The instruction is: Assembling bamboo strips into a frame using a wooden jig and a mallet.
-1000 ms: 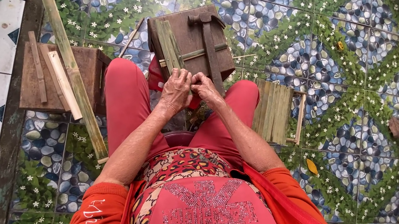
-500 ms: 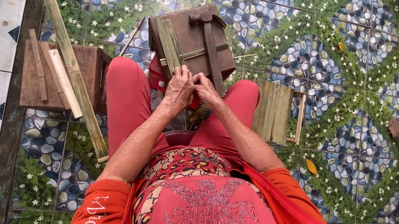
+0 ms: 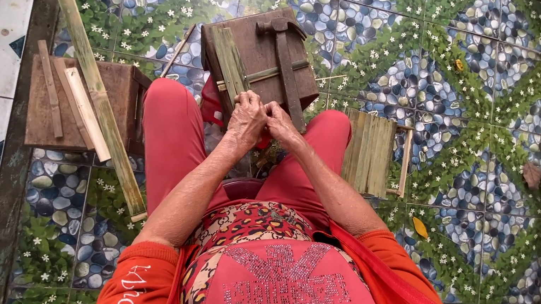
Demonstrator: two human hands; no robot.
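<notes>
From the head view, both hands meet at the near edge of a brown wooden block (image 3: 262,46). The left hand (image 3: 246,120) and right hand (image 3: 278,121) close on green bamboo strips (image 3: 229,61), whose long axis runs away from the person. A hammer (image 3: 286,64) lies parallel on the block. What the fingers pinch is hidden.

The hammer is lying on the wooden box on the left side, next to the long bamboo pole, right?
Not quite. The hammer lies on the wooden block straight in front of the person, just past the left hand and right hand. The head view shows it. The box on the left carries only flat sticks, beside the long bamboo pole.
</notes>
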